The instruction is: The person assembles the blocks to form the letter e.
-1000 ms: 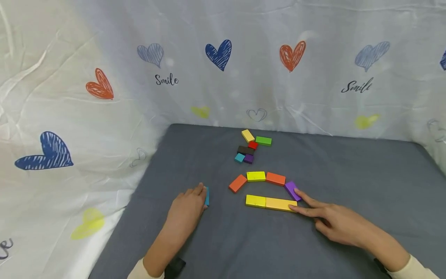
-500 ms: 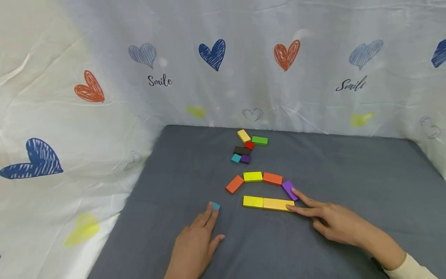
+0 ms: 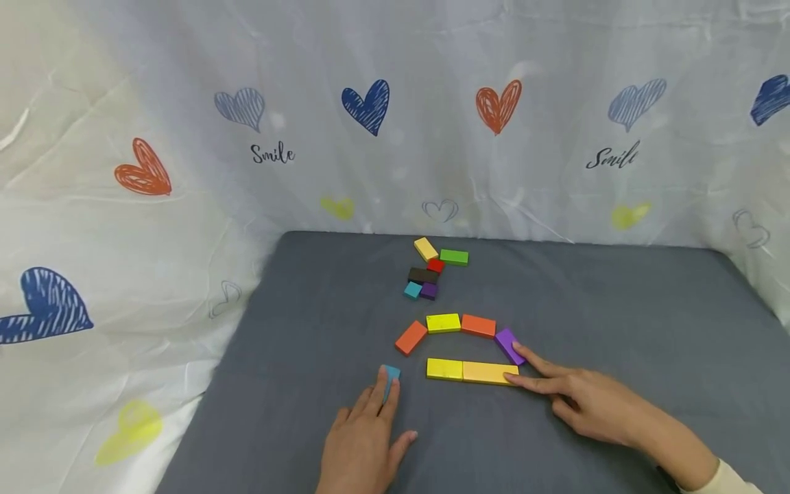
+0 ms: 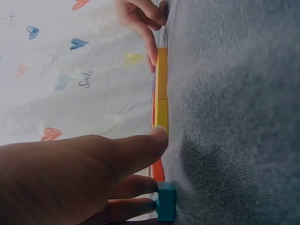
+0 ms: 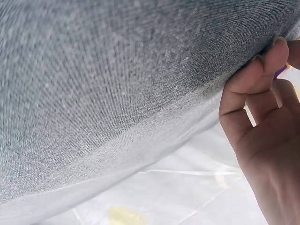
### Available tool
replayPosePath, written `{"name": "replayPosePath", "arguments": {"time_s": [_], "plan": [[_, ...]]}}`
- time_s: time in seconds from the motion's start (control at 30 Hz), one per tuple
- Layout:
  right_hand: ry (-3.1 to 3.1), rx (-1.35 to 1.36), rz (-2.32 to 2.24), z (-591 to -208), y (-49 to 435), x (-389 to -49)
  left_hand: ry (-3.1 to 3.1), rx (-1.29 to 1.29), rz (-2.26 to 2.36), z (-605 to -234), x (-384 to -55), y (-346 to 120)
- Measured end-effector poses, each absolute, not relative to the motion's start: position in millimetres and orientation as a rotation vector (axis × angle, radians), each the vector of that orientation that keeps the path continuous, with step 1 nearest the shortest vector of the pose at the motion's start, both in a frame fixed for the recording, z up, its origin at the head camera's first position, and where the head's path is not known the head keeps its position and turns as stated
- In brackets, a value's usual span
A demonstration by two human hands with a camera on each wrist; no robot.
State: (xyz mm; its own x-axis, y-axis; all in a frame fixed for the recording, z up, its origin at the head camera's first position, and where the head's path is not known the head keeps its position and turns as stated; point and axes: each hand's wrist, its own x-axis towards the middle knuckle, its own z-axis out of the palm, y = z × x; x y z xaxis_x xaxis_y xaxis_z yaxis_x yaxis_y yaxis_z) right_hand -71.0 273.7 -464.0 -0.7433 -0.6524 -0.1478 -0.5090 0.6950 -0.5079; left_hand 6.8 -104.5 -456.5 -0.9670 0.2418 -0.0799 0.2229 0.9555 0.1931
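In the head view my left hand [image 3: 364, 442] lays its fingertips on a blue block [image 3: 391, 373], with the thumb held apart. The left wrist view shows this block [image 4: 166, 204] flat on the cloth under the fingertips. My right hand [image 3: 586, 398] touches a purple block [image 3: 509, 344] with one straight finger and a light-orange block [image 3: 484, 373] with another; its remaining fingers are bent beneath. A yellow block [image 3: 444, 369] abuts the light-orange one. Above them, an orange block [image 3: 411, 338], a yellow-green block [image 3: 443, 323] and a second orange block [image 3: 479, 326] curve round to the purple one.
Further back lies a loose group: a pale yellow block [image 3: 426, 249], a green block [image 3: 454, 257], a red block [image 3: 435, 265], a black block [image 3: 423, 276], a small blue block [image 3: 413, 291] and a dark purple block [image 3: 428, 291]. Grey cloth [image 3: 605, 309] covers the table; a white heart-printed curtain [image 3: 432, 158] hangs behind.
My left hand has moved right with the blue block, bringing it nearer the yellow row; its fingers have spread and the block has turned. My right hand stays on its blocks. The head view has shifted slightly.
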Motion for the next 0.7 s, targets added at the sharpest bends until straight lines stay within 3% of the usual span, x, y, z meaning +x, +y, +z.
{"name": "replayPosePath", "arguments": {"time_s": [0.7], "plan": [[2.615, -0.905, -0.654, -466, 273, -70, 3.000, 0.378, 0.297, -460, -12, -98]]}}
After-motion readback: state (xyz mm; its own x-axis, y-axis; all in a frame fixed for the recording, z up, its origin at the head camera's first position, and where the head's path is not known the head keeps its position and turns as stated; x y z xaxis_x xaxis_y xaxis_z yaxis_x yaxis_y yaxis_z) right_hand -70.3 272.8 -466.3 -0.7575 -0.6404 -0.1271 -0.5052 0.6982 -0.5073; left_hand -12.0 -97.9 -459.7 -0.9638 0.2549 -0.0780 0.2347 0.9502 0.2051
